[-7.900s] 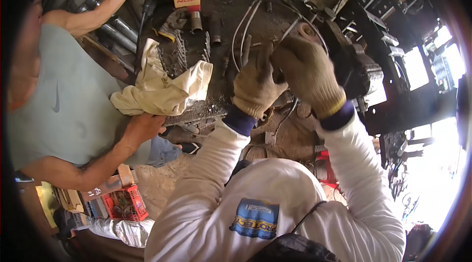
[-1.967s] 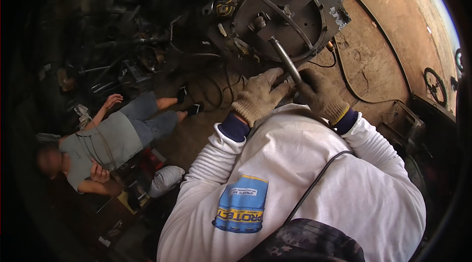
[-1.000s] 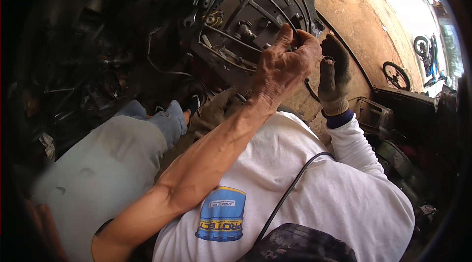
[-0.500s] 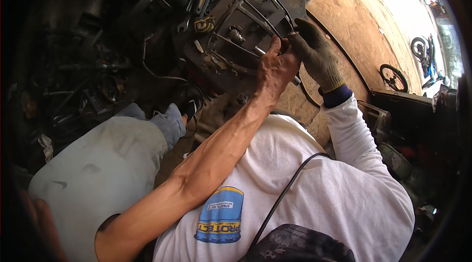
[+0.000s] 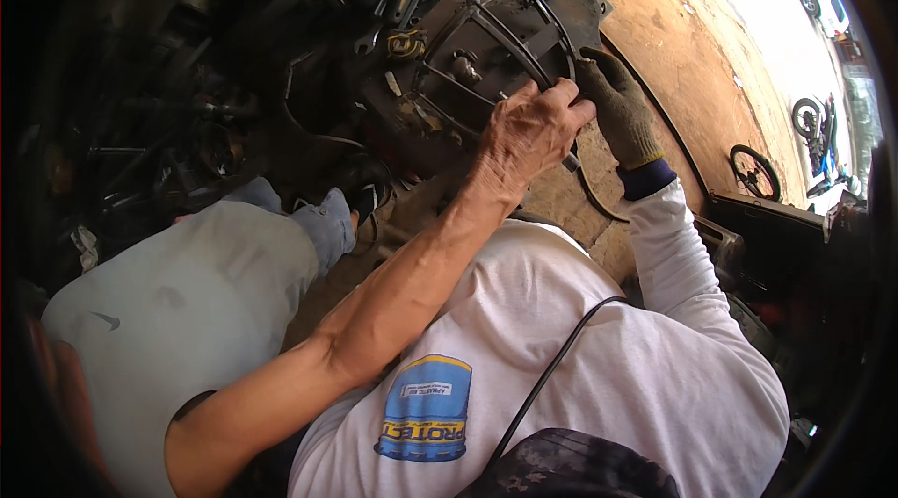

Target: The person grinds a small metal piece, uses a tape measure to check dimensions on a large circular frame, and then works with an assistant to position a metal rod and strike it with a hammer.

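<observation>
My left hand (image 5: pixel 538 119), bare, has its fingers wrapped over the near right part of a rounded frame of dark metal bars (image 5: pixel 524 49). From under this hand a short grey cylindrical end (image 5: pixel 572 161) sticks out; what it belongs to is hidden. My right hand (image 5: pixel 617 110) wears a grey-brown knitted glove. Its fingers are stretched up beside the frame's right edge, with nothing visible in them. The frame rests on a dark, dirty metal surface (image 5: pixel 585 7). A small rounded metal piece (image 5: pixel 465 68) shows inside its bars.
A screwdriver (image 5: pixel 404 0), a wrench (image 5: pixel 365 43) and a yellow-and-black tape measure (image 5: pixel 406 43) lie to the left of the frame. A dark cable (image 5: pixel 594 203) curves near my right forearm. Another person in a pale shirt (image 5: pixel 178 320) is close on my left. Dark metal clutter fills the far left.
My left hand has turned from a thumb-up pinch to a knuckles-up grip on the frame. My gloved right hand has drawn slightly apart from it. The whole view has shifted a little.
</observation>
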`<state>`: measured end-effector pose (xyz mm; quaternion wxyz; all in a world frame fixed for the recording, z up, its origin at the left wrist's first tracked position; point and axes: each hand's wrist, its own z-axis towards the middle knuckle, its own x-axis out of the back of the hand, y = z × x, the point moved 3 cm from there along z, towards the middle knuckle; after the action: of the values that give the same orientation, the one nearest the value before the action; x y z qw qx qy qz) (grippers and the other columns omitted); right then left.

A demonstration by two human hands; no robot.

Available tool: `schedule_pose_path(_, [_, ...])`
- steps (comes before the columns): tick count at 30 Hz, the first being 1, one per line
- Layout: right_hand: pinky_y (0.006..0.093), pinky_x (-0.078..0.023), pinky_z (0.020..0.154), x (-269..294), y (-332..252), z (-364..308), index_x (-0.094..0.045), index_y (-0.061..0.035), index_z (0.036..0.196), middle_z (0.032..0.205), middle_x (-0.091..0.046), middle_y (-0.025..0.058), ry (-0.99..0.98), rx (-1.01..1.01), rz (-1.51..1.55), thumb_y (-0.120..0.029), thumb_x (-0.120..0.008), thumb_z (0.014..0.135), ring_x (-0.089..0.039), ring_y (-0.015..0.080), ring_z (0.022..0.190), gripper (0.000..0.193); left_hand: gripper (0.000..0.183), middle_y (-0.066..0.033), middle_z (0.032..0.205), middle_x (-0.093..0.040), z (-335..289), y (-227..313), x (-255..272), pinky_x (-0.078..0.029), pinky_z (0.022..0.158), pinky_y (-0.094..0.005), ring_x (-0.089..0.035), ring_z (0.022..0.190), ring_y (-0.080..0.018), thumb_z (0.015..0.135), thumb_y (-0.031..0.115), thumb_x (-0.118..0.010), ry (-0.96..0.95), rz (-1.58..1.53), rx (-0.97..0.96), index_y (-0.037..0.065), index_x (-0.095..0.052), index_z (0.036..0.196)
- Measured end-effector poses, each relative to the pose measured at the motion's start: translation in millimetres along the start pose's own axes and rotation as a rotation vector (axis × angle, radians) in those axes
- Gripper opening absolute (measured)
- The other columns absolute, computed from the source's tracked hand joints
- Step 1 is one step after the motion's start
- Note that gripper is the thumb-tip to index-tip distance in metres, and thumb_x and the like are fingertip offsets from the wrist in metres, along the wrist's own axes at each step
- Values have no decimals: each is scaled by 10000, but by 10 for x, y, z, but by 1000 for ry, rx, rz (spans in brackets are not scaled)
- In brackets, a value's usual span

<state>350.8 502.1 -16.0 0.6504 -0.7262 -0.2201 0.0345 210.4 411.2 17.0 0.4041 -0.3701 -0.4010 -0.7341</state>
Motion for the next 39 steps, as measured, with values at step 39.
schedule_pose_path(39, [289,-544,843,66,239,-445,-689,-38,1235,1059,-746,76,-11,77,-414,-182,-679,981,-676,123,938,292,315,-174,1094,-726,-839,-1529,96,-533,891,-431,-687,1016,-350,946,259,-681,208,-267,491,58,-708,1187])
